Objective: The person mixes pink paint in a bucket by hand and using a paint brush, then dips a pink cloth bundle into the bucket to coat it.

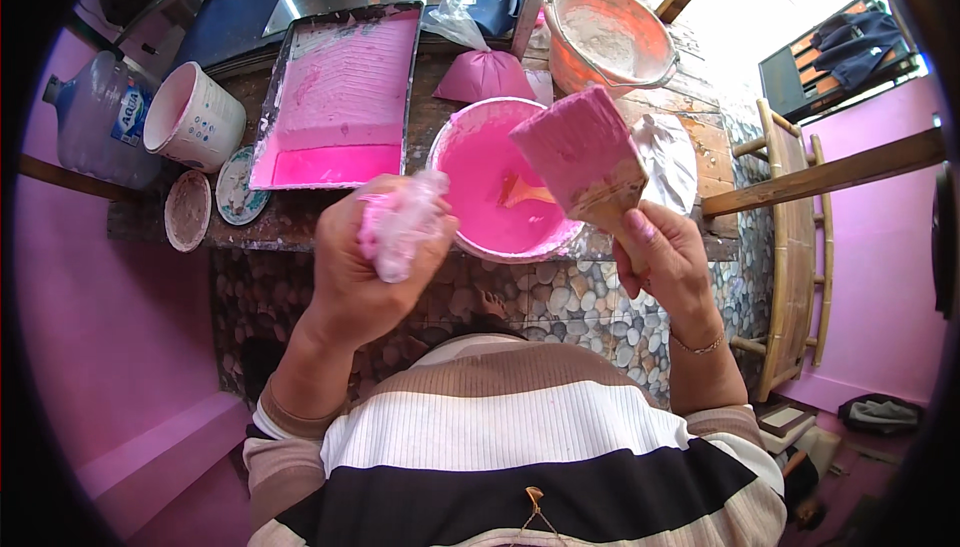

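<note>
My left hand [335, 267] is closed around a crumpled clear plastic bag [402, 237] smeared with pink. In my right hand [668, 259] is a wide paintbrush [585, 152], held by its wooden handle with the pink-coated bristles pointing up and left. Between and beyond my hands stands a bucket [436, 152] of pink paint. A wooden-handled tool [522, 192] sits partly in that paint; its lower end is hidden. The raised brush covers part of the bucket's right rim.
On the wooden table are a black-edged paint tray [345, 77] with pink paint, a tied bag [483, 75] of pink material and an orange bucket [655, 42]. At left stand a white bucket [210, 127], a water jug [90, 137] and a lid [242, 192]. A bamboo bench [785, 247] is at right.
</note>
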`<state>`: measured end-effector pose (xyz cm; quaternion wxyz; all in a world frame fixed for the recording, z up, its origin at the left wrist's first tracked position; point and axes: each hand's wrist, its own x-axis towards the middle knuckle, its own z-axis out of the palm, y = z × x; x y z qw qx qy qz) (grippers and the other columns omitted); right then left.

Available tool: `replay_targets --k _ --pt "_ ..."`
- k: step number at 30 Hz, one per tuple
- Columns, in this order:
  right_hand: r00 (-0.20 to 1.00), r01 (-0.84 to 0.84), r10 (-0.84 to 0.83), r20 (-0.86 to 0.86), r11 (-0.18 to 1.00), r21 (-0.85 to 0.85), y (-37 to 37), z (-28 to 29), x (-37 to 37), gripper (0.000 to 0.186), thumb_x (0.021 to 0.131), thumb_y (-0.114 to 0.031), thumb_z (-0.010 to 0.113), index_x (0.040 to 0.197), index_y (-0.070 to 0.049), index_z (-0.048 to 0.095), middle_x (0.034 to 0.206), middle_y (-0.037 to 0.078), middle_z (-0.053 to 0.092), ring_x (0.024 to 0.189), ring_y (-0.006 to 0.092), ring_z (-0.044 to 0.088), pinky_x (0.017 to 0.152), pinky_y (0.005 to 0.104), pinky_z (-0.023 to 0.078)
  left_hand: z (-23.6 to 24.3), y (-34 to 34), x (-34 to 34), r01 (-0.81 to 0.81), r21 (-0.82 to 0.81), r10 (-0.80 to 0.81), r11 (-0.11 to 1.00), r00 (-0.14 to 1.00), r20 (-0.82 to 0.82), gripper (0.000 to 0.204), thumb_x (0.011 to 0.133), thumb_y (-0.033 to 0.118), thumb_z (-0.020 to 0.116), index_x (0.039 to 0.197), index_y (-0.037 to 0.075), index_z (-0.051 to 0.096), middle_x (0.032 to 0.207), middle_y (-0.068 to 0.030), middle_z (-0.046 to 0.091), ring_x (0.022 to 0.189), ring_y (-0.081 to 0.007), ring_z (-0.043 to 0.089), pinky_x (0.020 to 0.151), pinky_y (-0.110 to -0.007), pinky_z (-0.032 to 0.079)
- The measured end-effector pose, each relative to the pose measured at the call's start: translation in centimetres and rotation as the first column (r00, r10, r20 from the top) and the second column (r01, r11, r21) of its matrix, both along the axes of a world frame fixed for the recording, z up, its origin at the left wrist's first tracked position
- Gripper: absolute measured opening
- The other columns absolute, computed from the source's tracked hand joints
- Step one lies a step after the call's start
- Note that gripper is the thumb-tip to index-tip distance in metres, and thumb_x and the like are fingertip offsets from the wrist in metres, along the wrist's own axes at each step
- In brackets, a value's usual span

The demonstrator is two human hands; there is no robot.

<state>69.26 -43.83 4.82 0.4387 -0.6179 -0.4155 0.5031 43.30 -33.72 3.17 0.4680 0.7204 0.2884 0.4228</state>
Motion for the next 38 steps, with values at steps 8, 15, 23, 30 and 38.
replay_targets --k 8,15,23,30,38 --pt "0.697 -0.246 0.107 0.709 0.964 0.097 1.3 -1.3 0.4 0.018 0.087 -0.015 0.061 0.095 0.001 0.059 0.072 0.011 0.059 0.064 0.0235 0.061 0.059 0.0336 0.047 -1.8 -0.9 -3.2 -0.322 -0.35 0.343 0.88 0.939 0.0 0.004 0.084 0.003 0.063 0.081 0.003 0.06 0.064 0.0016 0.055 0.051 -0.0037 0.048 0.046 -0.019 0.037" --pt "0.696 -0.264 0.196 0.691 0.964 -0.007 2.5 0.5 0.4 0.02 0.084 -0.015 0.064 0.09 0.003 0.059 0.079 0.017 0.057 0.07 0.0295 0.058 0.063 0.0368 0.045 -0.9 -4.2 -2.7 -0.111 -0.602 0.133 0.79 0.991 -0.008 0.007 0.082 0.003 0.065 0.088 -0.001 0.063 0.068 -0.0016 0.059 0.055 -0.0063 0.055 0.049 -0.02 0.044" --pt "0.938 -0.183 0.221 0.267 0.97 -0.159 2.0 0.2 0.2 0.015 0.09 -0.01 0.058 0.098 0.002 0.052 0.074 0.004 0.055 0.055 0.0058 0.05 0.048 0.0217 0.043 -2.0 -4.9 -1.4 0.026 -0.383 -0.015 0.923 0.999 0.031 0.011 0.083 0.002 0.065 0.093 -0.001 0.063 0.074 -0.0035 0.062 0.063 -0.0083 0.059 0.055 -0.021 0.049" --pt "0.831 -0.175 0.023 0.556 0.959 0.223 1.2 -0.9 0.3 0.016 0.085 0.002 0.059 0.099 0.001 0.053 0.079 0.01 0.058 0.072 0.0182 0.061 0.064 0.0315 0.048 -3.3 -5.0 -3.6 -0.199 -0.56 0.237 0.804 0.971 -0.005 0.008 0.085 0.005 0.063 0.092 0.001 0.062 0.069 -0.0027 0.059 0.059 -0.0093 0.058 0.051 -0.023 0.048" --pt "0.807 -0.199 -0.021 0.59 0.931 0.305 1.4 -4.4 0.8 0.019 0.083 0.004 0.06 0.1 -0.002 0.055 0.089 0.012 0.062 0.08 0.0261 0.066 0.068 0.0308 0.05 -5.7 -5.6 -4.6 -0.27 -0.608 0.275 0.747 0.957 -0.087 0.009 0.086 0.009 0.063 0.092 0.002 0.062 0.068 -0.0026 0.059 0.058 -0.0101 0.058 0.051 -0.023 0.048"
